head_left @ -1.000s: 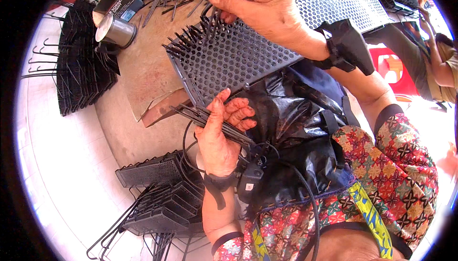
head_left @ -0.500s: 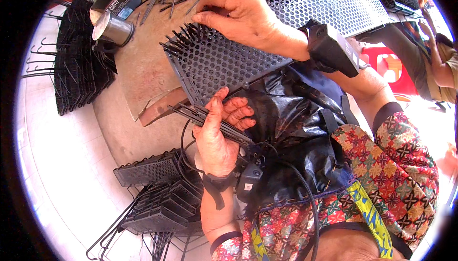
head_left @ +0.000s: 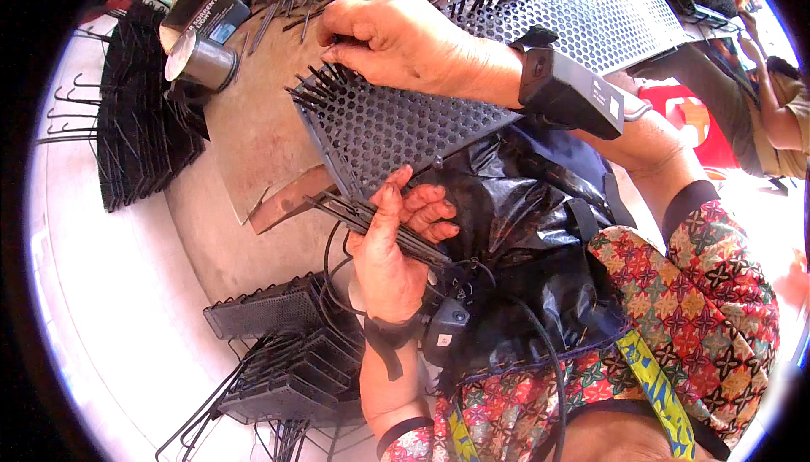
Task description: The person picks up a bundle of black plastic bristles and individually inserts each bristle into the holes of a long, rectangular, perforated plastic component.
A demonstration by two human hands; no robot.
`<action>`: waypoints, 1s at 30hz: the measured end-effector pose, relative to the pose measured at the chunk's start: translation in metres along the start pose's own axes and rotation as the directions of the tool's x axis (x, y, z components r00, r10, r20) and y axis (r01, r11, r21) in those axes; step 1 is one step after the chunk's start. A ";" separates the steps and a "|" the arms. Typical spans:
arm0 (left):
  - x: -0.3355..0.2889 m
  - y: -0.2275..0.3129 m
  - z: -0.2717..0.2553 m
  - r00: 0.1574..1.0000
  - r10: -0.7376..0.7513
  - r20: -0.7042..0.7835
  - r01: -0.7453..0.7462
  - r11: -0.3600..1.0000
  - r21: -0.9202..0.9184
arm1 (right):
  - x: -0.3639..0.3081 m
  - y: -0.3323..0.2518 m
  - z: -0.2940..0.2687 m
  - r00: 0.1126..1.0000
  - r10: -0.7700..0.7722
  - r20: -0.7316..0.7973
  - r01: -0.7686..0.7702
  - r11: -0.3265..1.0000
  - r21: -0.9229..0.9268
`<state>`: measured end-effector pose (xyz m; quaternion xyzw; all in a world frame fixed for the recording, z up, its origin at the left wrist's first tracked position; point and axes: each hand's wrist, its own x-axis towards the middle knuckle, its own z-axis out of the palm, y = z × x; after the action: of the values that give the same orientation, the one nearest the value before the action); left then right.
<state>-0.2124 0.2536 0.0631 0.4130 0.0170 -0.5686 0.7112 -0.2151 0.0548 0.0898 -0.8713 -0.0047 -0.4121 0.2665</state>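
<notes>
— Where were we? We had the perforated panel point(head_left: 396, 124) propped across our lap, its far edge toward the counter point(head_left: 253, 133); our right hand point(head_left: 396, 36), fingers pinched shut, was pressing a black pin point(head_left: 325, 82) into a hole at the far-left corner.

— And the left hand point(head_left: 388, 251)? Closed round a bundle of pins point(head_left: 371, 217) at the near edge; next, we judged, another pin wanted aligning with an empty hole.

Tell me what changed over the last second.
The right hand slid left along the top edge of the perforated panel to the black pins at its left corner, fingers pressed on them. The left hand kept its grip on the bundle of pins; the panel stayed propped on the lap.
</notes>
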 end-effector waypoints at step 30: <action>0.002 -0.001 -0.003 0.990 -0.076 0.117 0.055 0.984 0.169 | 0.001 -0.002 0.004 0.948 -0.156 0.276 0.242 0.919 -0.313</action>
<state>-0.2114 0.2538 0.0600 0.4338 -0.0606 -0.6157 0.6550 -0.2120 0.0585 0.0896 -0.9434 -0.0550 -0.3206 0.0646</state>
